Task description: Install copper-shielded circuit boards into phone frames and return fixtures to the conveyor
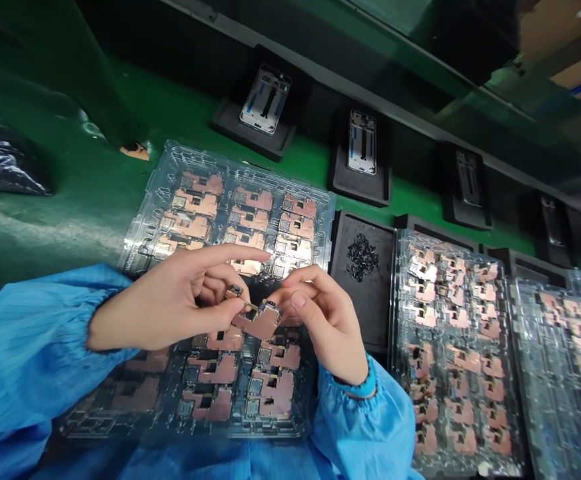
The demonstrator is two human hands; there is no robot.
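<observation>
My left hand (170, 300) pinches a copper-coloured phone circuit board (260, 323) by its left end, between thumb and fingers. The index finger stretches out above it. My right hand (320, 313) is at the board's right end, its fingers curled and touching or nearly touching the board's top edge; what they hold, if anything, is too small to make out. Beneath both hands lies a clear plastic tray (143, 210) holding rows of similar circuit boards (208, 367). My hands and forearms cover part of its middle.
Right of the tray, a black foam tray (365, 320) holds a pile of small black pieces (363, 257). Beyond it are more clear trays of boards (453, 360). Phone frames (363, 143) in black holders line the back. A black plastic bag (5, 160) lies left.
</observation>
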